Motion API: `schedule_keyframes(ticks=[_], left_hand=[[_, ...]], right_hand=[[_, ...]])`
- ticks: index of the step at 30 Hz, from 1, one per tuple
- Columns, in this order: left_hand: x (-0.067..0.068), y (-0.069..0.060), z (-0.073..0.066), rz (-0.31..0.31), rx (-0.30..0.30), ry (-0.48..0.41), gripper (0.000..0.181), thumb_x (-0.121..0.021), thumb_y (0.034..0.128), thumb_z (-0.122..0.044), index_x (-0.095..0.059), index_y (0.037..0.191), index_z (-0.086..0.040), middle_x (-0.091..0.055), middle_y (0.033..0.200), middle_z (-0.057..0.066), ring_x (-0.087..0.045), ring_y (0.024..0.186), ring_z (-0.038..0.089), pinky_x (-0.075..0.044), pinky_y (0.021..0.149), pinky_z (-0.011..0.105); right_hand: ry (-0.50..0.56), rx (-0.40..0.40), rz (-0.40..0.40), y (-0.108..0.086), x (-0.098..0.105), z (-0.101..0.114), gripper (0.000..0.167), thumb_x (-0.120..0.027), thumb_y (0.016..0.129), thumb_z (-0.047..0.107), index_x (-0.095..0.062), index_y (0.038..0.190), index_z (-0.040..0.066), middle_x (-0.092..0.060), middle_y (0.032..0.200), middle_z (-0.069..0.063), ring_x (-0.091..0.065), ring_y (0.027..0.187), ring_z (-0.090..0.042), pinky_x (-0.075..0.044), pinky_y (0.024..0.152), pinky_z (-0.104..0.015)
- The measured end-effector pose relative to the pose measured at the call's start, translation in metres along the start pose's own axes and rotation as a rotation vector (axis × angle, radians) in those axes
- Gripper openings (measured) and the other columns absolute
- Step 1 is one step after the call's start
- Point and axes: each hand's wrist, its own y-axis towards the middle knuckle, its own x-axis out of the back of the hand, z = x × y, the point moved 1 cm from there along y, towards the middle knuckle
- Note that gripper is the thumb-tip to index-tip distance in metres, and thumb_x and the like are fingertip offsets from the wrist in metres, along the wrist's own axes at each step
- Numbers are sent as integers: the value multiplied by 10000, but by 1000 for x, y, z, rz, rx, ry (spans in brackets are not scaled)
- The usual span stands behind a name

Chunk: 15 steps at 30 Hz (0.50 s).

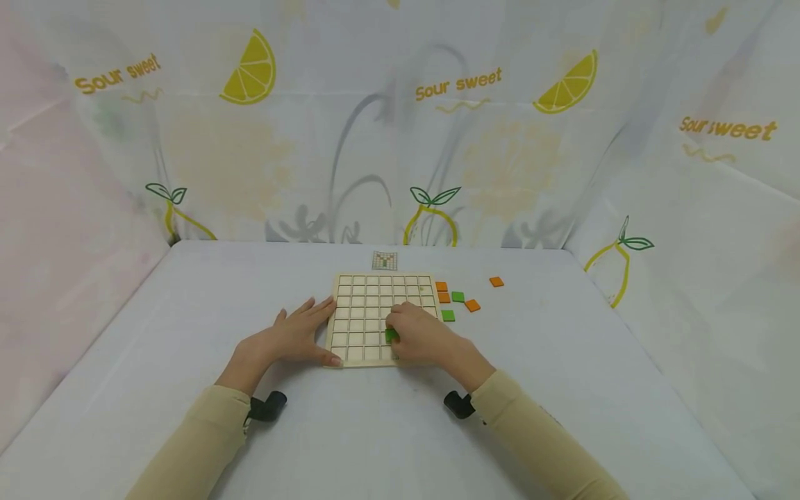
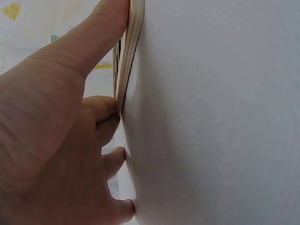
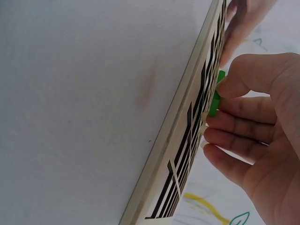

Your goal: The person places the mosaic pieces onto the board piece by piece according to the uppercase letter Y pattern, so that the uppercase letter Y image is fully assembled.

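A pale wooden grid board (image 1: 357, 301) lies flat on the white table. My left hand (image 1: 294, 337) rests at its left side with fingers spread, fingertips against the edge and the thumb at the near left corner. In the left wrist view the thumb (image 2: 101, 33) lies along the board's side (image 2: 131, 51). Over the near middle squares, my right hand (image 1: 425, 336) pinches a green square tile (image 1: 391, 336). The right wrist view shows this tile (image 3: 215, 98) between thumb and fingers, close to the grid; whether it touches a square I cannot tell.
Right of the board lie several orange tiles (image 1: 472, 305) and two green tiles (image 1: 458, 296); one orange tile (image 1: 496, 282) sits farther off. A small patterned grid card (image 1: 384, 261) lies behind the board. Printed cloth (image 1: 375, 139) hangs beyond the table's far edge.
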Motion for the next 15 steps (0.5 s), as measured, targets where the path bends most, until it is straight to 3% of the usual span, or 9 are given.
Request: schedule_keyframes(ticks=[15], left_hand=[[2,-1,-2,9,6,-20,1204,-788,707,-650,-188,1597,-104,-150,1681,95,-82,1538,437,-25,1119,790]], right_hand=[[-33,3,-13,5,-4,5,101,-598,833,52,-651,893,113,-538,846,43,-460,813,-142,-404,723,-257]])
